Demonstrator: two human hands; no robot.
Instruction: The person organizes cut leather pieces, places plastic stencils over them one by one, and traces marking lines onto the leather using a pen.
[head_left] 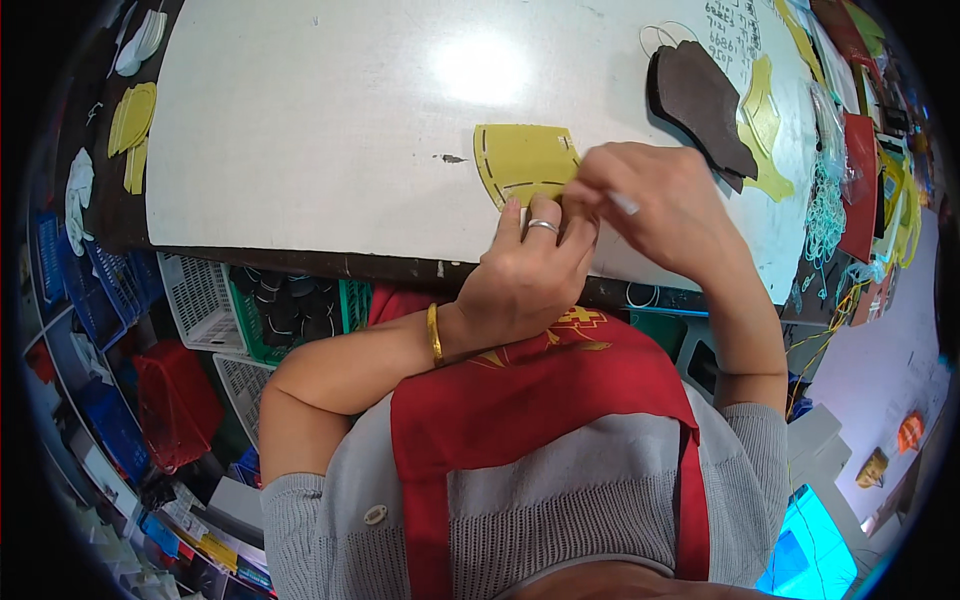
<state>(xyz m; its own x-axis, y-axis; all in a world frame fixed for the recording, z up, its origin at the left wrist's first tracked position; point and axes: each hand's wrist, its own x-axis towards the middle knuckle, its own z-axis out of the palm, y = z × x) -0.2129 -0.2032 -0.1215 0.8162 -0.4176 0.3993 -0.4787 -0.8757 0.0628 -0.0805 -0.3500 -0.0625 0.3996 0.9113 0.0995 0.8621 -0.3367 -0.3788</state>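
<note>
Fingers of the left hand rest on the low edge of one yellow piece, which lies flat near the middle of the white table. The two hands cover its lower right corner, so I cannot see its whole shape. Black dashes run along its sides, but some are hidden. The left hand's thumb is hard to make out, so I cannot tell if its grip is apart or together. The right hand is blurry. Its grip is closed, with bent fingers around one small pale thing, too smudged to name. The two hands touch or overlap; I cannot tell which.

I count one silver ring on the left hand and one gold bracelet on that arm. Dark brown pieces sit in one pile to the right, too close together to count. They hide part of a bigger yellow shape. Handwriting is cut off at the top. Past the table's left side is a bunch of yellow pieces; I cannot count them. Below are two white crates, one partly hidden, and one green crate with black things inside.
</note>
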